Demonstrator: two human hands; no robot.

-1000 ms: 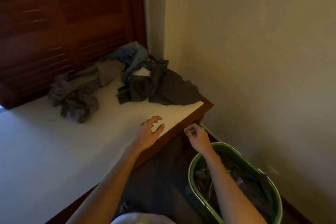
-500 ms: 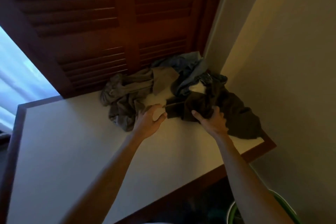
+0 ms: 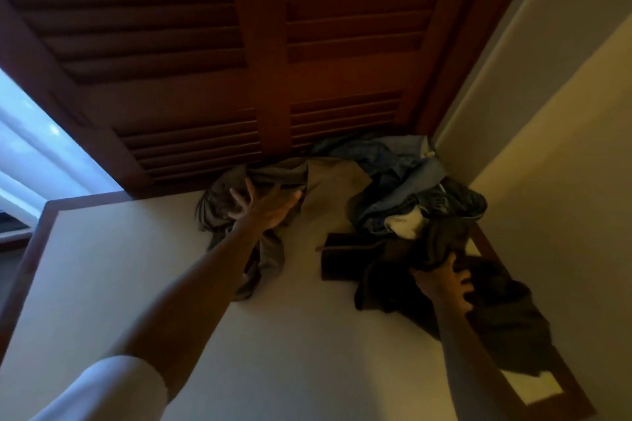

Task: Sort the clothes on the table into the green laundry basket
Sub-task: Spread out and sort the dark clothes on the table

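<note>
Clothes lie heaped at the far end of the white table (image 3: 143, 290). A grey garment (image 3: 270, 249) sits at the left of the heap, a blue garment (image 3: 386, 178) in the corner, and a dark brown garment (image 3: 386, 277) on the right. My left hand (image 3: 263, 208) hovers over the grey garment with fingers spread, holding nothing. My right hand (image 3: 444, 280) has its fingers closed on a bunched fold of the dark brown garment. The green laundry basket is out of view.
Dark wooden louvred shutters (image 3: 260, 55) rise right behind the clothes. A cream wall (image 3: 561, 181) runs along the table's right edge. A bright window (image 3: 37, 147) shows at the far left. The table has a brown wooden rim (image 3: 24, 260).
Both hands went from the table's near edge by the basket out to the clothes. My left hand reached the grey garment and my right hand closed on the dark brown one. The view tilted up.
</note>
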